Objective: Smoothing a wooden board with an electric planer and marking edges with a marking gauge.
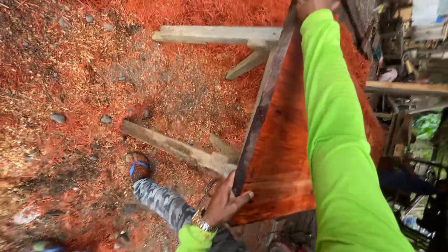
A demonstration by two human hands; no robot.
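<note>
A wide reddish-orange wooden slab (284, 140) with a dark edge lies across two pale wooden trestles. My left hand (225, 200), with a metal watch on the wrist, grips the slab's near corner at its dark edge. My right arm in a bright green sleeve stretches along the slab. My right hand (313, 5) is at the slab's far end at the top of the frame, mostly cut off, so its grip is unclear.
Red sawdust and small stones cover the ground. A near trestle beam (177, 148) and a far one (219, 35) stand under the slab. My foot in a blue-strapped sandal (138, 166) is planted by the near beam. Timber and clutter stand at the right.
</note>
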